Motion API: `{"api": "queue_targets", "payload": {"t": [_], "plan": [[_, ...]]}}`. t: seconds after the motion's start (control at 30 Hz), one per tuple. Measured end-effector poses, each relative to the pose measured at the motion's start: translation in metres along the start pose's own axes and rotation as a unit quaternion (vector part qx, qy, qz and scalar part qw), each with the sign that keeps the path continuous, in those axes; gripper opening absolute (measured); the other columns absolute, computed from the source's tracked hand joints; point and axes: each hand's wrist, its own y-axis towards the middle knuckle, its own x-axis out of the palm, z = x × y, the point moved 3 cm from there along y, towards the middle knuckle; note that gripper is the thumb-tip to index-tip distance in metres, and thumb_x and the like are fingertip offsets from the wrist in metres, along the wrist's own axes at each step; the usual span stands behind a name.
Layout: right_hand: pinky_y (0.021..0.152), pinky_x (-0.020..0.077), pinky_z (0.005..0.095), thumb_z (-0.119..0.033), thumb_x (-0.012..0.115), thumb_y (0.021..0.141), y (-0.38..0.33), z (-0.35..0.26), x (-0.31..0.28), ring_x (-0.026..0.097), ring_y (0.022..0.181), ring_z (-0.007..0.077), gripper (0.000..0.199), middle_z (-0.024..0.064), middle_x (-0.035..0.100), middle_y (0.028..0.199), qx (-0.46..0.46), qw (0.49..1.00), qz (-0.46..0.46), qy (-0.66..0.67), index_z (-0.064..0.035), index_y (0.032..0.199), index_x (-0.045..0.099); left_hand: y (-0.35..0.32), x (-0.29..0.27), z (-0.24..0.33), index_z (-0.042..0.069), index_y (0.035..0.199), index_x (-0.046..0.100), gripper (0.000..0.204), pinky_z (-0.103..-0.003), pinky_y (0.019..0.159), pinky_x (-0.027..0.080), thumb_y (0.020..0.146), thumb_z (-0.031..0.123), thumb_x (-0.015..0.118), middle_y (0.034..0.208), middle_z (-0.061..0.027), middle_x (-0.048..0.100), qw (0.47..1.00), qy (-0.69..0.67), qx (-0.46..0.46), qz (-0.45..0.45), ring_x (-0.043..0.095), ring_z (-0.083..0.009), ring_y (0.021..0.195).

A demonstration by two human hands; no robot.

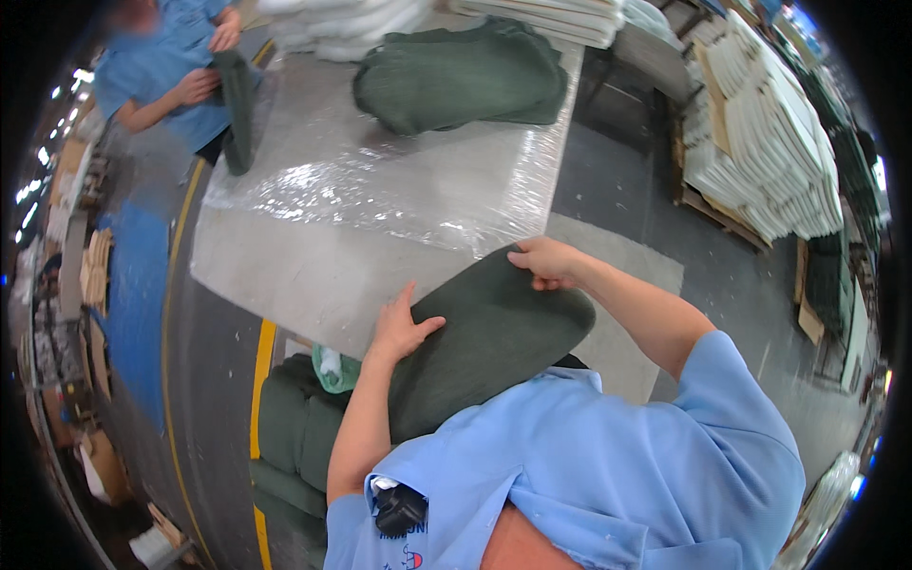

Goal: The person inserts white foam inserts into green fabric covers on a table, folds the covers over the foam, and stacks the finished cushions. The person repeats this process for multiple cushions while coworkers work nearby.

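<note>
A dark green, rounded fabric piece [494, 328] lies slanted in front of my body, partly beyond the near edge of the table. My right hand [549, 262] pinches its far right edge, thumb on top and fingers curled beneath. At its left edge rests my left hand [401, 328], with the thumb apart from the fingers and the palm against the fabric. Farther away on the table is a pile of similar dark green fabric pieces [461, 78].
Clear plastic sheeting [380, 190] covers part of the grey table [275, 261]. A co-worker [161, 71] at the far left holds another green piece [237, 114]. Folded green stacks [285, 418] sit low at my left. White sheets [760, 142] are piled on a pallet at right.
</note>
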Motion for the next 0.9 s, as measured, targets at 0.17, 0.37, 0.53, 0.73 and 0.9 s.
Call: {"api": "queue_targets", "payload": {"t": [0.17,0.37,0.53,0.73,0.9], "plan": [[0.056,0.0565,0.0310,-0.031,0.047,0.115,0.004,0.006,0.018,0.072,0.073,0.0205,0.034,0.0074,0.065,0.116,0.017,0.953,0.036,0.300,-0.0078,0.138,0.054,0.023,-0.004,-0.002,-0.001,0.126,0.071,0.062,-0.050,0.090,0.054,0.090,0.048,0.080,0.109,-0.0219,0.077,0.971,-0.147,-0.065,-0.175,0.073,-0.0403,0.102],[0.051,0.0565,0.0317,-0.027,0.045,0.114,0.017,-0.001,0.023,0.071,0.066,0.0219,0.035,0.0117,0.066,0.108,-0.014,0.967,0.109,0.230,-0.0006,0.133,0.056,0.013,0.020,-0.010,0.002,0.102,0.072,0.049,-0.053,0.073,0.053,0.104,0.049,0.061,0.090,-0.0269,0.072,0.998,0.046,-0.049,0.009,0.070,-0.0477,0.086],[0.044,0.0514,0.0325,-0.026,0.046,0.113,0.032,0.004,0.025,0.068,0.058,0.0193,0.032,0.0119,0.066,0.099,-0.014,0.969,0.149,0.195,0.0011,0.122,0.059,0.014,0.033,-0.016,0.004,0.090,0.066,0.049,-0.057,0.069,0.050,0.109,0.046,0.051,0.083,-0.0239,0.070,0.991,0.034,-0.008,0.130,0.067,-0.0490,0.079],[0.042,0.0487,0.0320,-0.027,0.049,0.112,0.049,0.023,0.024,0.064,0.051,0.0170,0.031,0.0079,0.062,0.076,-0.028,0.975,0.167,0.145,0.0007,0.104,0.059,0.016,0.045,-0.015,0.006,0.085,0.064,0.047,-0.055,0.064,0.050,0.109,0.045,0.054,0.079,-0.0212,0.069,0.988,0.015,-0.025,0.150,0.066,-0.0461,0.074],[0.041,0.0482,0.0319,-0.027,0.052,0.110,0.053,0.015,0.023,0.062,0.048,0.0175,0.029,0.0079,0.063,0.076,-0.023,0.977,0.170,0.128,0.0005,0.110,0.061,0.021,0.039,-0.012,0.007,0.081,0.065,0.045,-0.053,0.063,0.050,0.106,0.044,0.058,0.074,-0.0190,0.068,0.984,0.074,-0.014,0.162,0.066,-0.0440,0.071]]}}
